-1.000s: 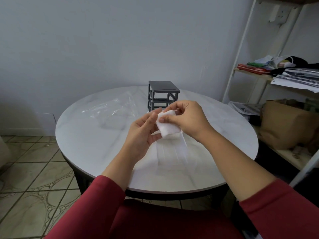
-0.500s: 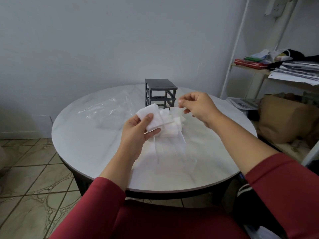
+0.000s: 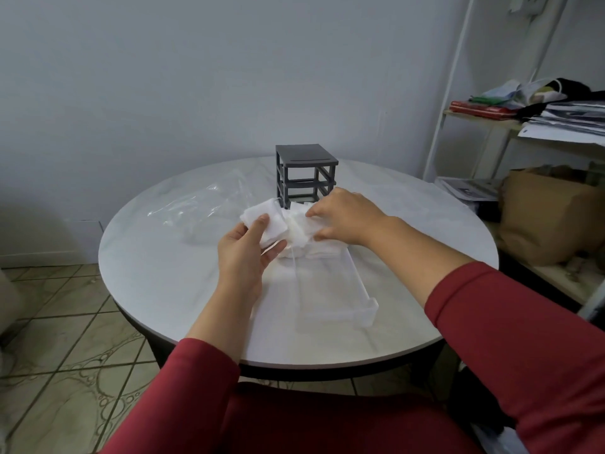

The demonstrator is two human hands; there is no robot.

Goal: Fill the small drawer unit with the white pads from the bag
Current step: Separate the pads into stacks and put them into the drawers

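The dark grey drawer frame stands empty at the table's far middle. Clear drawers lie pulled out on the table in front of me. My left hand grips a stack of white pads between thumb and fingers. My right hand pinches other white pads lying at the far end of a drawer. The clear plastic bag lies flat to the left of the frame.
The round marble table has its edge close to my lap. A white shelf unit with papers and a brown paper bag stands to the right. Tiled floor lies to the left.
My left hand has kept its stack of pads and moved forward. My right hand, free half a second ago, has come down onto the pads in the drawer.
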